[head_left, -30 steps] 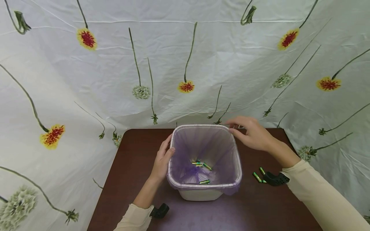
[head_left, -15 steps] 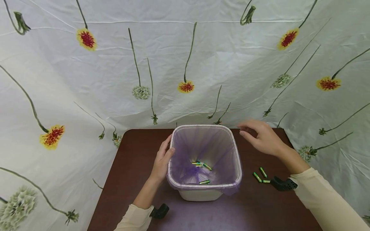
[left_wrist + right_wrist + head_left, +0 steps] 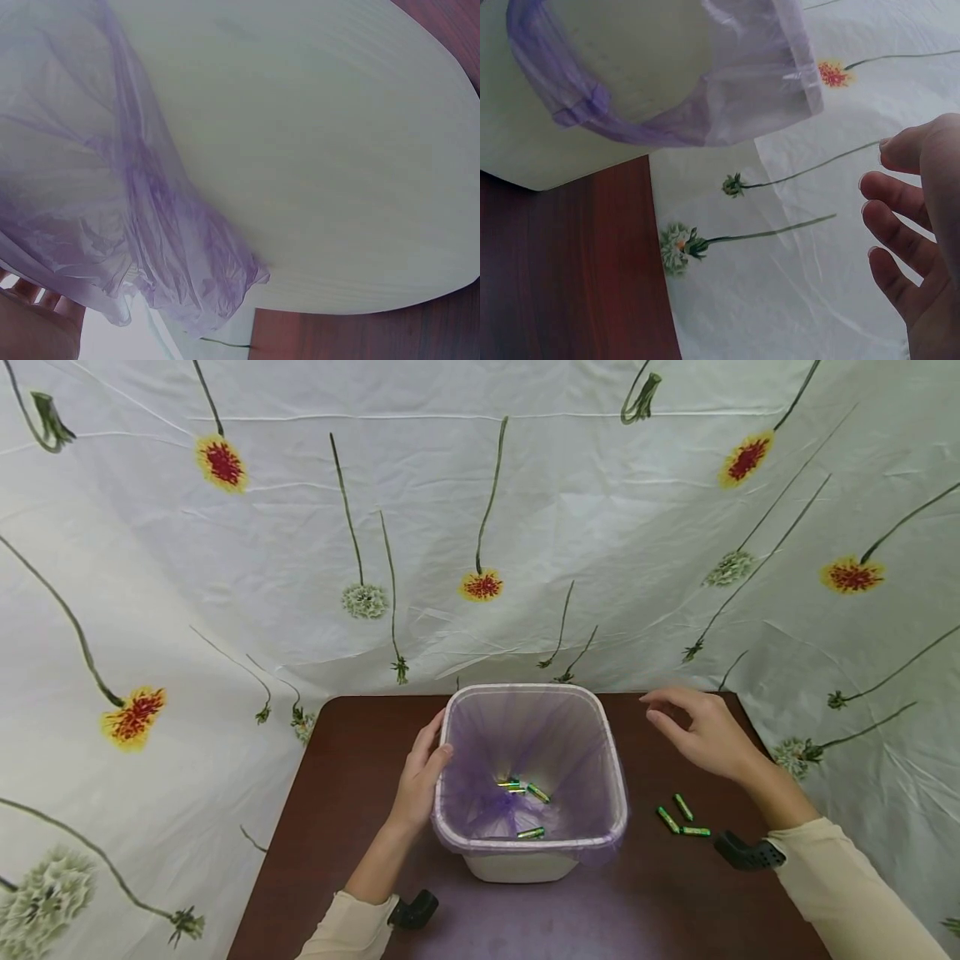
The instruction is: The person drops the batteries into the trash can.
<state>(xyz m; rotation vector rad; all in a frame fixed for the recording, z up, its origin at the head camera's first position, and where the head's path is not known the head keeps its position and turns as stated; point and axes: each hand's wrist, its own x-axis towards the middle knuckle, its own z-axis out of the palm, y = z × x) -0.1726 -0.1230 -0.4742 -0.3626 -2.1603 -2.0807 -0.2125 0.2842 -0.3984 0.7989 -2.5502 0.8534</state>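
A white trash bin point(image 3: 521, 867) lined with a thin purple bag point(image 3: 472, 752) stands mid-table in the head view. My left hand point(image 3: 418, 777) grips its left rim, thumb at the top edge and fingers along the outside. The left wrist view shows the bag's gathered edge point(image 3: 187, 255) hanging down the bin's wall. Several green-and-yellow batteries point(image 3: 538, 793) lie at the bottom inside the bag. My right hand point(image 3: 701, 727) hovers beyond the bin's right side, holding nothing, fingers loosely bent and apart in the right wrist view.
Three more batteries point(image 3: 668, 820) lie on the dark brown table point(image 3: 337, 793) right of the bin, near the right wrist's black camera mount point(image 3: 750, 852). A white flower-printed cloth point(image 3: 420, 527) hangs behind and around the table.
My right hand has drawn away from the bin's back right corner, moving right. The batteries beside the bin show more fully. My left hand and the bin hold their place.
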